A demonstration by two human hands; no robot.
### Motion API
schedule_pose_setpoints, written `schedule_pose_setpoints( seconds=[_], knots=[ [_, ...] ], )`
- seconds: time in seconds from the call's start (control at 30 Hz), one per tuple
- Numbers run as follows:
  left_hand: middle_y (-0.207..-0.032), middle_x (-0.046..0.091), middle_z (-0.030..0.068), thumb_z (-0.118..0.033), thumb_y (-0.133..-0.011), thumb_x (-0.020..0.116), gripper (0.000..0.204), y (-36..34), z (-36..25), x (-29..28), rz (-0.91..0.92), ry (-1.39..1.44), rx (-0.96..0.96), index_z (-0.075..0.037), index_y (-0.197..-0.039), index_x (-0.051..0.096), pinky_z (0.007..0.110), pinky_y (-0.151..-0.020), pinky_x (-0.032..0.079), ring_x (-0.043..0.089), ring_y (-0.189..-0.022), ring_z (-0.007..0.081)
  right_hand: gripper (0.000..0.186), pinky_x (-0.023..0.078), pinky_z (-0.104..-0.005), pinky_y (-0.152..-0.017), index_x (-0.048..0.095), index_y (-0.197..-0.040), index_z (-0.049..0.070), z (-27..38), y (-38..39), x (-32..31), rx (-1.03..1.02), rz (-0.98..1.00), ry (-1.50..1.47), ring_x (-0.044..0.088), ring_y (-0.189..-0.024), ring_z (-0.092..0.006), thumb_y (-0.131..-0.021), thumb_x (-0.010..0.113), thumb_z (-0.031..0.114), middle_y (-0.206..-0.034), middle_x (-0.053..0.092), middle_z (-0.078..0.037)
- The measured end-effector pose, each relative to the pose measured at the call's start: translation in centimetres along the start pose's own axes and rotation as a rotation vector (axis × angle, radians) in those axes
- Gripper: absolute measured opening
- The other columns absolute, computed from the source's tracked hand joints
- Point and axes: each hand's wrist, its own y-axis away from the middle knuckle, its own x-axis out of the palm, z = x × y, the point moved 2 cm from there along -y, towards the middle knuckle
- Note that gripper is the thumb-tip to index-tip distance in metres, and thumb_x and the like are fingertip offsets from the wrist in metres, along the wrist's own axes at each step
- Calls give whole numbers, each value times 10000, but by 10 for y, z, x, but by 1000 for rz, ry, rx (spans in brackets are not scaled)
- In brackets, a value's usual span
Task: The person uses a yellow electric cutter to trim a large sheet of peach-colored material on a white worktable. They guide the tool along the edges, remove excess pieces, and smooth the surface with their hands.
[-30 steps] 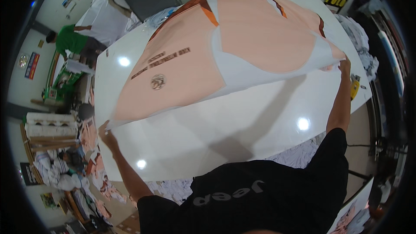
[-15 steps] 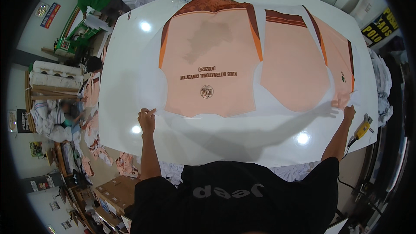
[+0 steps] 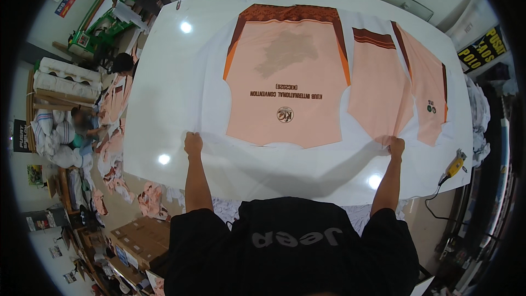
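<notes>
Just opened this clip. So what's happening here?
A person in a black shirt is handling a large white cloth printed with peach panels, spread mostly flat on a white table. The left hand grips its near edge toward the left; the right hand grips it near the middle panel's tip, where it creases. A yellow corded tool lies at the right.

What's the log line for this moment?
cloth: spread on table; left hand: holding near edge; right hand: holding near edge, cloth creased there; yellow tool: on table, right side
</notes>
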Motion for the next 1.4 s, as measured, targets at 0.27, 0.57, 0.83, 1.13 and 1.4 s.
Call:
schedule_pose_setpoints(
  seconds=[0.27,0.57,0.83,1.13,1.4],
  knots=[
    [-1249,779,186,-410,-871,881,497,74,70,-36,425,-237,119,-57,-1200,762,540,-1039,571,727,-1198,417,495,632,-599,-901,679,-1281,66,-21,116,-77,475,-369,459,758,-1135,-432,-1020,684,486,-1241,749,-195],
    [-1360,694,248,-487,-941,829,632,-130,-135,29,-211,170,521,-9,-1344,736,568,-1098,511,620,-1312,449,599,498,-620,-1110,556,-1546,91,192,194,47,-264,-429,231,560,-1386,-463,-1047,716,380,-1558,527,-244],
    [-1423,688,219,-483,-844,893,592,-246,-380,30,325,104,481,-61,-1246,787,534,-1069,556,653,-1311,412,555,314,-600,-1262,546,-1565,78,288,271,110,-177,-268,203,437,-1523,-446,-1117,585,402,-1642,477,-215],
    [-1182,789,186,-305,-775,941,610,-291,-467,59,517,527,684,18,-1267,783,429,-973,577,736,-1139,306,574,285,-605,-1278,531,-1557,-3,317,285,93,-200,-279,116,400,-1541,-483,-1136,543,387,-1663,445,-278],
    [-880,607,13,-287,-852,896,323,-327,-477,37,733,601,705,-70,-925,668,321,-756,453,538,-818,141,547,288,-592,-1276,544,-1560,45,320,285,90,-235,-313,176,411,-1548,-442,-1141,495,393,-1656,461,-231]
  ],
)
